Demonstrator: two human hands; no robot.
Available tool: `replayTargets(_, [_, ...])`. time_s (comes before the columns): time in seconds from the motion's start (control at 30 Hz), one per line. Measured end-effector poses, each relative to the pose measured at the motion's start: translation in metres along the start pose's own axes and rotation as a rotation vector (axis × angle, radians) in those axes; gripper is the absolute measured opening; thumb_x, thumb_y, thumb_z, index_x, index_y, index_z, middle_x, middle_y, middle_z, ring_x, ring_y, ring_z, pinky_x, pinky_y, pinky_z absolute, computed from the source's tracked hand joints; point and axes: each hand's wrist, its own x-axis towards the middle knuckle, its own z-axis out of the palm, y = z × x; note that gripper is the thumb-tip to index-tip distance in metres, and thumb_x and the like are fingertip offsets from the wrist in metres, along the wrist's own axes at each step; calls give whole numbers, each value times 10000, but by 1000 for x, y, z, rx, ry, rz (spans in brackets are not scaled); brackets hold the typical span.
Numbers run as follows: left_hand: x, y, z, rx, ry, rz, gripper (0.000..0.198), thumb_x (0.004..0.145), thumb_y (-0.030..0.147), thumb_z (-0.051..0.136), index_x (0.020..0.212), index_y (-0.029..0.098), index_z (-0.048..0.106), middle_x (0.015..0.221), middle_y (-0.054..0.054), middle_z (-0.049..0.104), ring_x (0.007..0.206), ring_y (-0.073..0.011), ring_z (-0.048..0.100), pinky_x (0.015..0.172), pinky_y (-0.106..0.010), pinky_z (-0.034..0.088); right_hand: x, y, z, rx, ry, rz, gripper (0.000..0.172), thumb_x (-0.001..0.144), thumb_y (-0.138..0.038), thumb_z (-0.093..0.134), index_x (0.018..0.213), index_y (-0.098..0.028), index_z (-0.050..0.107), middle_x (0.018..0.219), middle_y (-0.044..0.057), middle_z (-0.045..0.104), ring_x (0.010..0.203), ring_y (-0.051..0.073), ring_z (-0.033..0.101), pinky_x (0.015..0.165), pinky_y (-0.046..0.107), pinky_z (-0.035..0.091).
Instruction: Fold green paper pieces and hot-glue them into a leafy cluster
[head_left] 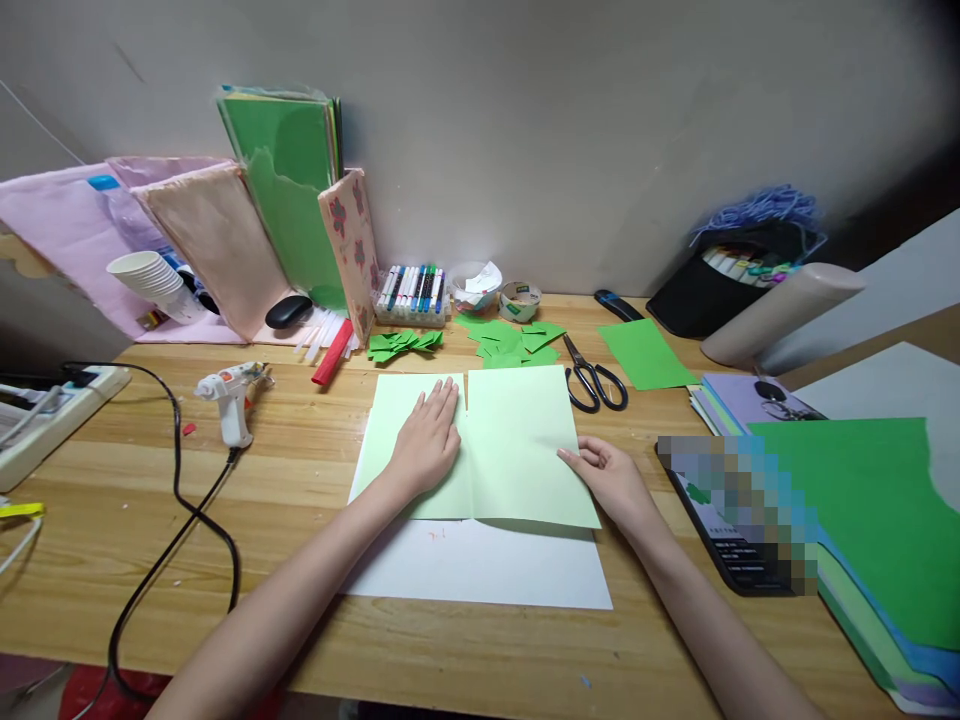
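At the lower centre of the frame, a white sheet [487, 568] lies on the worktop [300, 430]. Partly covering it, at the centre, is pale green paper [517, 440] with a middle crease. The right hand [613, 480] holds its right edge between thumb and curled fingers; the left hand [427, 440] lies flat on its left half, fingers outstretched, gripping nothing. Beyond, right of centre, are scissors [586, 364], then green scraps [506, 345].

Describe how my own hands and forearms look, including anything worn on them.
Your slender left hand and right hand are both ungloved; no ring, watch or bracelet shows. The left forearm and right forearm, narrowing toward the wrists, are bare, with no sleeves or markings visible.
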Motion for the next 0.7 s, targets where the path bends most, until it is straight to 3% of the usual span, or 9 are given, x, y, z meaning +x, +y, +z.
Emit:
replayTargets(0.27, [-7, 3, 4, 38, -47, 18, 575, 882, 325, 290, 1395, 86, 191, 1471, -103, 205, 1364, -196, 122, 1117, -394, 154, 27, 1, 1, -87, 86, -71, 295, 658, -411, 641, 823, -169, 608, 729, 58, 698, 653, 210, 650, 558, 282, 490])
replayTargets(0.57, [-5, 4, 5, 33, -48, 3, 557, 895, 327, 263, 1396, 91, 201, 1472, -102, 200, 1360, -199, 142, 1112, -391, 175, 9, 4, 4, -114, 187, -89, 342, 640, -446, 651, 804, -150, 604, 690, 72, 693, 618, 210, 640, 517, 271, 482])
replayTargets(0.7, [-5, 4, 5, 24, -47, 5, 551, 897, 327, 257, 1393, 91, 214, 1472, -100, 202, 1359, -202, 151, 1113, -391, 176, 1, 2, 1, -38, 103, -36, 388, 620, -441, 690, 870, -157, 605, 751, 86, 710, 688, 241, 665, 565, 293, 517])
